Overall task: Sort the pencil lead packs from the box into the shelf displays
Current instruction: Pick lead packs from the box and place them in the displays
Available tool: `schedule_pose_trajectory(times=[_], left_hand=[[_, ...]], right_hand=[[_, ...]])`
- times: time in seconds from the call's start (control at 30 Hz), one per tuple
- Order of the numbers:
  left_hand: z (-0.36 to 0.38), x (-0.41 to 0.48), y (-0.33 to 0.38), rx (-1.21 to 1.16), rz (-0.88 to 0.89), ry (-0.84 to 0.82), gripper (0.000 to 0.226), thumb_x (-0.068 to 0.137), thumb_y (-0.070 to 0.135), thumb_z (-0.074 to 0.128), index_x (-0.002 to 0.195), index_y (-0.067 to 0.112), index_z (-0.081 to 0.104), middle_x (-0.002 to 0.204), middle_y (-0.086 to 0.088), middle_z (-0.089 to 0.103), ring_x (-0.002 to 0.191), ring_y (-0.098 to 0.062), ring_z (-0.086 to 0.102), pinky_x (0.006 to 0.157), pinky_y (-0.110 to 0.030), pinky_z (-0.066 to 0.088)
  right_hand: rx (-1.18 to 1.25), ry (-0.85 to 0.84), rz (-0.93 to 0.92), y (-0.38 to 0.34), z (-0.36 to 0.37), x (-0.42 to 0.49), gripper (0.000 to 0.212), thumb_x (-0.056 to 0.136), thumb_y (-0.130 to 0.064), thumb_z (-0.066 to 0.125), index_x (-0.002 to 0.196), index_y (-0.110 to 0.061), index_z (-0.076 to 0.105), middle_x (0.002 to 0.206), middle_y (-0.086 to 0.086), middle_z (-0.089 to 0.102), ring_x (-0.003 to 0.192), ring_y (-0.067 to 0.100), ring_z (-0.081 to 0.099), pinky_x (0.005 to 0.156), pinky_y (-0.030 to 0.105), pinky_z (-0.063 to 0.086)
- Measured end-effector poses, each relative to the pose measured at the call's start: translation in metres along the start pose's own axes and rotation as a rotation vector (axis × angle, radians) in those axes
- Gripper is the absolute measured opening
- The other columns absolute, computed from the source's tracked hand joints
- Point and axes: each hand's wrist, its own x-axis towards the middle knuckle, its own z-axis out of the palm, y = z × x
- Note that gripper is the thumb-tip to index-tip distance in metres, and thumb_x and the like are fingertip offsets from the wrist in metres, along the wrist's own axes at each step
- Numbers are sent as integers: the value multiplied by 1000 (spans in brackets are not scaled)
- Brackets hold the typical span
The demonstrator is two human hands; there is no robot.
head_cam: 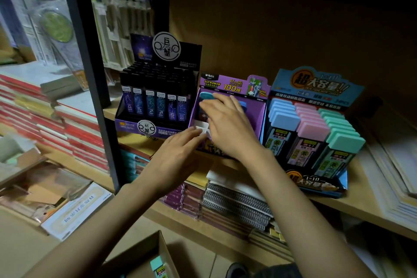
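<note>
A purple display box (259,115) stands mid-shelf between a dark constellation display (155,101) full of black-capped packs and a blue display (316,133) with blue, pink and teal-capped packs. My right hand (228,124) reaches into the purple display, fingers on a blue-capped lead pack (206,95) at its back left. My left hand (178,153) lies flat-fingered against the display's white front divider (202,125). A cardboard box (144,257) at the bottom holds a teal-capped pack (158,266).
A black shelf upright (94,88) stands left of the displays. Spiral notebooks (237,201) and stacked books fill the shelf below. Red-edged book stacks (56,119) lie at the left, paper stacks (392,176) at the right.
</note>
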Motion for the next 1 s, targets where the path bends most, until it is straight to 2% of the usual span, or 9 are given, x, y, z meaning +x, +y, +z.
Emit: schedule_pose_trajectory(times=[0.23,0.33,0.4,0.5,0.6,0.7,0.77,0.87,1.0], left_hand=[[-1,3,0,28,-11,-36,70,87,17,61,148,20,25,155,-1,25,143,-14,20,114,-25,18],[-2,4,1,36,-17,-46,69,89,21,59,148,20,24,155,0,23,143,-14,19,113,-25,16],[-5,4,3,34,-24,-43,68,89,22,59,148,18,25,155,-1,24,142,-15,21,112,-24,16],[-14,1,5,43,-19,-4,65,87,19,60,145,15,31,151,-2,31,138,-17,28,111,-26,20],[-21,0,8,43,-27,-1,61,89,21,59,144,17,33,150,-1,33,137,-16,30,111,-29,23],[-18,2,13,73,-28,-75,65,91,23,57,147,23,25,155,1,25,141,-16,23,113,-30,20],[-12,4,15,111,-17,-146,69,92,24,56,149,27,19,158,3,14,145,-15,14,114,-32,15],[-2,2,13,163,-30,-209,70,92,26,55,150,29,15,160,3,1,147,-15,2,117,-34,11],[0,5,13,143,-27,-154,69,92,21,55,150,27,17,159,4,11,146,-15,9,115,-32,15]], right_hand=[[-6,-6,33,-2,6,12,43,96,-14,41,139,-18,42,141,-1,44,140,18,21,117,36,-1],[113,60,42,-3,-5,11,39,95,-11,44,133,-14,50,137,3,48,137,21,27,117,37,9],[203,141,59,-1,-17,7,35,93,-7,45,127,-9,57,130,7,54,128,24,37,111,33,22],[220,268,155,5,-29,-11,27,93,-7,45,114,-8,63,114,8,61,110,24,50,91,29,35],[123,205,247,8,-28,-30,24,94,-13,46,110,-13,63,108,5,64,100,24,57,76,30,40],[66,-1,269,9,-16,-39,35,95,-14,42,129,-16,53,123,3,56,113,24,50,87,36,45],[85,-25,274,11,-10,-42,46,94,-9,42,140,-17,42,135,1,45,122,22,41,97,36,41],[126,-33,287,14,-5,-39,53,92,-5,44,143,-17,36,144,0,35,129,22,36,103,38,40],[143,-34,285,17,-3,-37,53,92,-6,45,143,-16,35,142,1,37,127,24,38,102,41,41]])
